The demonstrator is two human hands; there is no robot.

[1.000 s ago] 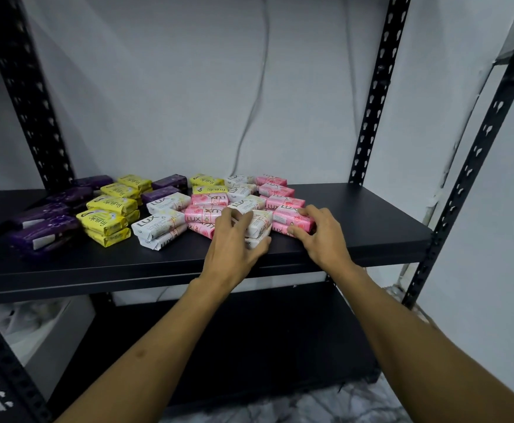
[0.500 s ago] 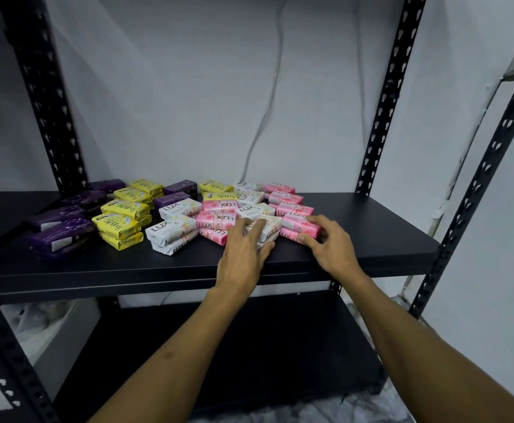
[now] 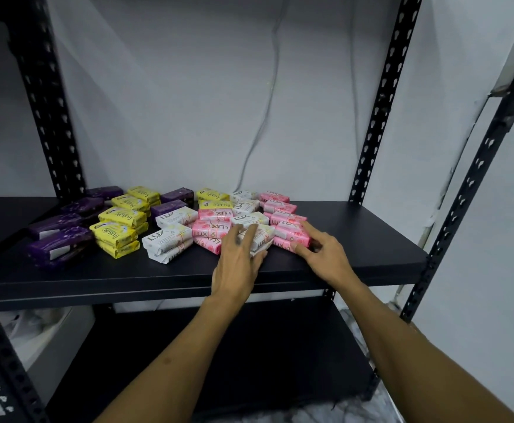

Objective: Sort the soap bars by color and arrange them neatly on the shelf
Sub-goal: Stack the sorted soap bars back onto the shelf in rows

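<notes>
Both hands sit slightly further apart than a second ago: the right hand [image 3: 323, 254] has slid off the top of the front pink Lux bars [image 3: 291, 235], and its fingers [image 3: 309, 232] now lie nearly straight and spread, with the forefinger and thumb tips touching that stack without curling round it. Left hand [image 3: 239, 261], palm down, rests on the front white Lux bar [image 3: 260, 239]; its fingers [image 3: 245, 236] are extended over the wrapper and the thumb lies against the bar's near edge, so nothing is clasped.

Black metal shelf [image 3: 188, 270], upper board, carries all the soap bars in rough rows running from front to back. From left to right:
- purple bars [image 3: 57, 242], at the far left, in stacked pairs;
- yellow Fruitale bars [image 3: 114, 235], just beside the purple ones;
- two more purple bars [image 3: 173, 203] behind a front stack of white Lux bars [image 3: 167, 239];
- two yellow bars [image 3: 213, 199] behind pink Lux bars [image 3: 211, 228];
- white Lux bars [image 3: 249, 213] running back from the left hand;
- pink Lux bars [image 3: 280, 206] in the rightmost row.

Perforated black uprights [image 3: 377, 117] frame the shelf; a grey cable [image 3: 262, 117] hangs down the pale wall [image 3: 173, 87] behind. A lower board [image 3: 249, 361] lies beneath the forearms.
</notes>
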